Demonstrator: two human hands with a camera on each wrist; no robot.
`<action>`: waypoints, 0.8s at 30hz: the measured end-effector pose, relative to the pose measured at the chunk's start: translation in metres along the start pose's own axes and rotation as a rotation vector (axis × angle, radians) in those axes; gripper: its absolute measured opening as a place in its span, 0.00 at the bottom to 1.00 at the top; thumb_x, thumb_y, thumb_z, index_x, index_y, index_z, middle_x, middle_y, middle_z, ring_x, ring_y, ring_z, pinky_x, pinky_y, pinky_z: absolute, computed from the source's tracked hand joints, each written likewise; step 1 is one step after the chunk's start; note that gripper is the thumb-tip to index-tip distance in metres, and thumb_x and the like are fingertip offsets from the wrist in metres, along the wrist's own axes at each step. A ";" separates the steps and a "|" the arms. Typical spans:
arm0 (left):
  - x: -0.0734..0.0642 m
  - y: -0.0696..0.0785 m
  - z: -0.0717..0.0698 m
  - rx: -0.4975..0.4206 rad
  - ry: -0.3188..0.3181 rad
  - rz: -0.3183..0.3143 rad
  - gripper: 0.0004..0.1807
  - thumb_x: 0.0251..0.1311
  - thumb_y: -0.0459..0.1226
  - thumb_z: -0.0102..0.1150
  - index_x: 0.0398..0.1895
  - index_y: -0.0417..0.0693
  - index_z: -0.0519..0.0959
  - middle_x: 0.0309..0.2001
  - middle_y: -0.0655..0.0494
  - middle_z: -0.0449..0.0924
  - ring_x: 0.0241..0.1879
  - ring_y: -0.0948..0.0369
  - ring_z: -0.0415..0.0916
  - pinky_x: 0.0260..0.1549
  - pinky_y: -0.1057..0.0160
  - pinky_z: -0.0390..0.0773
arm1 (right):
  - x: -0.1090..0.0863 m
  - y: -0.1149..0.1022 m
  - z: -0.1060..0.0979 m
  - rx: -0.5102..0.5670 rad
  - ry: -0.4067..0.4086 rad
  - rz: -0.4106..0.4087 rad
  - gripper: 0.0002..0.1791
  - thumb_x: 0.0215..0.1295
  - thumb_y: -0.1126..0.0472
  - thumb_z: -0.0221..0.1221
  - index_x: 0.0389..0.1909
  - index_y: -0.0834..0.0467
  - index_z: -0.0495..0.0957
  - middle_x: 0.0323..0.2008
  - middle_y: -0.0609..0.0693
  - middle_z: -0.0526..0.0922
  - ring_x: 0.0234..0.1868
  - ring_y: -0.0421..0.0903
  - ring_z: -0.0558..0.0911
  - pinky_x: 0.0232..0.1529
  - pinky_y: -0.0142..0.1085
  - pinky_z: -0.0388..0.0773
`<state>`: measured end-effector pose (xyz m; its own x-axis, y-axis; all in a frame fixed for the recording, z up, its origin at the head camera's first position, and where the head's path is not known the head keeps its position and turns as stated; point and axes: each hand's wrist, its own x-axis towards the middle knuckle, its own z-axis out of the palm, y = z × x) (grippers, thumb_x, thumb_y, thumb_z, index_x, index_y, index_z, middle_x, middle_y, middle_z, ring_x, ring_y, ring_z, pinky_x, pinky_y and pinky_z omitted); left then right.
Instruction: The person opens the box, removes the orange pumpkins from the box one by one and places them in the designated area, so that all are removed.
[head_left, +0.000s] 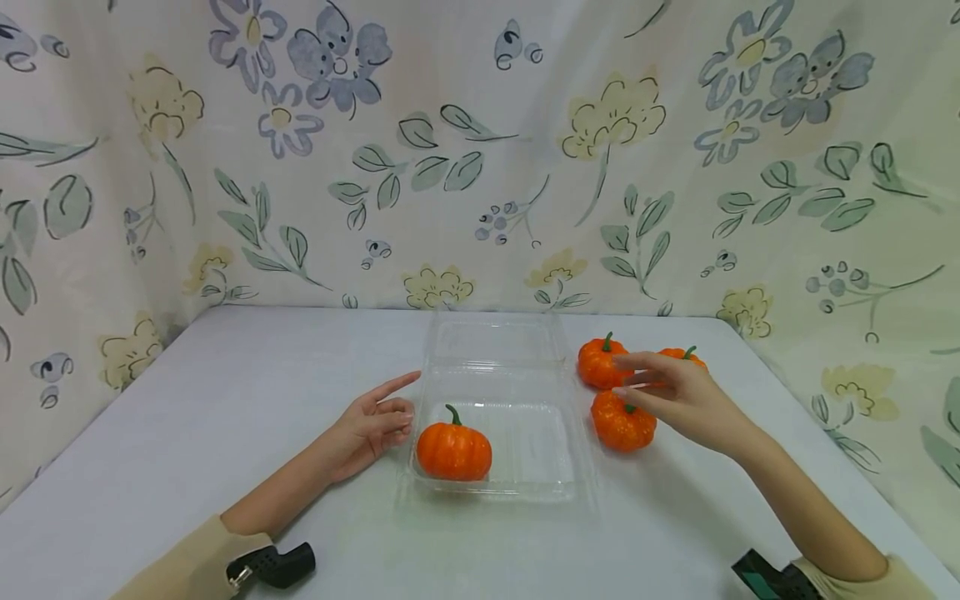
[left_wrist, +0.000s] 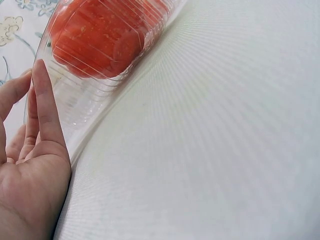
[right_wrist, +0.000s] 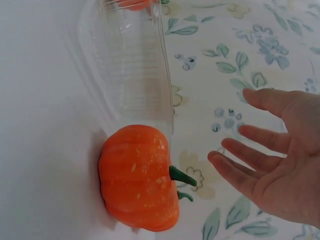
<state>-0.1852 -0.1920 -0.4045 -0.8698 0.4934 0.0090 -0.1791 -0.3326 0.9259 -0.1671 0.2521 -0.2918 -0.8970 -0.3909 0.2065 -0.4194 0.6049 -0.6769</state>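
A clear plastic container (head_left: 528, 442) with its lid (head_left: 495, 340) folded back lies on the white table. Inside, at its front left, sits an orange pumpkin (head_left: 454, 452) with a green stem. My left hand (head_left: 372, 433) rests beside the container, fingertips right at its left rim; the left wrist view shows the thumb straight against that rim. Over the loose pumpkins to the right hovers my right hand (head_left: 686, 400), fingers spread apart and holding nothing. Below its fingers is the nearest pumpkin (head_left: 624, 425), seen large in the right wrist view with its stem (right_wrist: 182, 176).
Behind the nearest loose pumpkin stands another pumpkin (head_left: 597, 363), and a third pumpkin (head_left: 684, 355) is partly hidden by my right hand. A floral curtain (head_left: 480, 167) hangs along the table's back edge and sides.
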 end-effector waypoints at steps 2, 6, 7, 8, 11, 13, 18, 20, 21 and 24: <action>0.000 0.000 0.001 0.001 0.003 -0.003 0.37 0.76 0.25 0.53 0.84 0.47 0.56 0.42 0.59 0.80 0.36 0.66 0.81 0.44 0.72 0.86 | 0.002 -0.003 0.002 0.015 -0.012 0.008 0.22 0.73 0.61 0.67 0.63 0.65 0.80 0.62 0.63 0.83 0.57 0.58 0.87 0.52 0.27 0.84; -0.001 0.000 0.002 0.000 0.010 -0.008 0.37 0.75 0.26 0.54 0.84 0.47 0.57 0.41 0.59 0.80 0.36 0.66 0.81 0.44 0.72 0.86 | 0.006 -0.009 0.007 0.041 -0.029 0.026 0.23 0.73 0.59 0.66 0.65 0.65 0.79 0.63 0.62 0.82 0.57 0.58 0.87 0.51 0.32 0.87; -0.001 0.001 0.002 -0.001 0.012 -0.010 0.37 0.75 0.26 0.55 0.84 0.47 0.57 0.41 0.59 0.80 0.36 0.66 0.82 0.44 0.71 0.86 | 0.007 -0.010 0.008 0.045 -0.031 0.027 0.23 0.73 0.59 0.66 0.65 0.65 0.79 0.63 0.62 0.83 0.57 0.58 0.87 0.51 0.33 0.87; -0.001 0.001 0.002 -0.001 0.012 -0.010 0.37 0.75 0.26 0.55 0.84 0.47 0.57 0.41 0.59 0.80 0.36 0.66 0.82 0.44 0.71 0.86 | 0.009 -0.011 0.010 0.044 -0.032 0.023 0.23 0.73 0.59 0.66 0.65 0.64 0.79 0.62 0.62 0.83 0.57 0.58 0.87 0.51 0.33 0.87; -0.001 0.001 0.002 0.001 0.013 -0.010 0.37 0.75 0.26 0.55 0.84 0.47 0.57 0.41 0.59 0.80 0.36 0.66 0.82 0.44 0.71 0.86 | 0.012 -0.013 0.014 0.042 -0.038 -0.004 0.23 0.73 0.59 0.66 0.64 0.65 0.80 0.62 0.62 0.83 0.57 0.57 0.87 0.53 0.35 0.87; -0.001 0.001 0.002 0.002 0.012 -0.009 0.37 0.75 0.26 0.55 0.84 0.47 0.56 0.41 0.59 0.80 0.36 0.66 0.82 0.44 0.71 0.86 | 0.015 -0.013 0.016 0.040 -0.042 -0.018 0.22 0.73 0.60 0.67 0.63 0.64 0.80 0.61 0.61 0.84 0.57 0.57 0.87 0.54 0.36 0.87; -0.001 0.001 0.002 0.001 0.010 -0.008 0.38 0.75 0.26 0.55 0.84 0.46 0.55 0.41 0.60 0.80 0.36 0.67 0.82 0.44 0.72 0.86 | 0.018 -0.015 0.021 0.040 -0.050 -0.031 0.22 0.72 0.60 0.67 0.63 0.63 0.81 0.60 0.58 0.84 0.57 0.56 0.87 0.55 0.31 0.85; -0.001 0.001 0.002 -0.001 0.008 -0.006 0.38 0.75 0.26 0.54 0.84 0.46 0.56 0.42 0.60 0.80 0.36 0.67 0.82 0.44 0.71 0.86 | 0.019 -0.015 0.023 0.038 -0.053 -0.030 0.22 0.73 0.59 0.67 0.64 0.62 0.80 0.61 0.57 0.84 0.57 0.55 0.87 0.55 0.29 0.84; -0.001 0.001 0.001 -0.004 0.006 -0.006 0.37 0.75 0.26 0.54 0.84 0.47 0.56 0.41 0.60 0.80 0.36 0.66 0.82 0.44 0.71 0.86 | 0.020 -0.016 0.024 0.037 -0.056 -0.030 0.23 0.73 0.59 0.67 0.64 0.62 0.80 0.61 0.57 0.84 0.57 0.55 0.86 0.55 0.29 0.84; 0.000 0.000 0.001 -0.010 -0.003 0.002 0.36 0.75 0.25 0.54 0.84 0.47 0.57 0.41 0.60 0.80 0.36 0.66 0.82 0.44 0.71 0.86 | 0.022 -0.018 0.027 0.033 -0.058 -0.041 0.23 0.73 0.58 0.67 0.65 0.61 0.80 0.63 0.57 0.83 0.57 0.56 0.86 0.55 0.32 0.85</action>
<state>-0.1847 -0.1918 -0.4039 -0.8688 0.4951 0.0121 -0.1820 -0.3419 0.9220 -0.1755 0.2141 -0.2938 -0.8691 -0.4551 0.1939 -0.4500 0.5643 -0.6921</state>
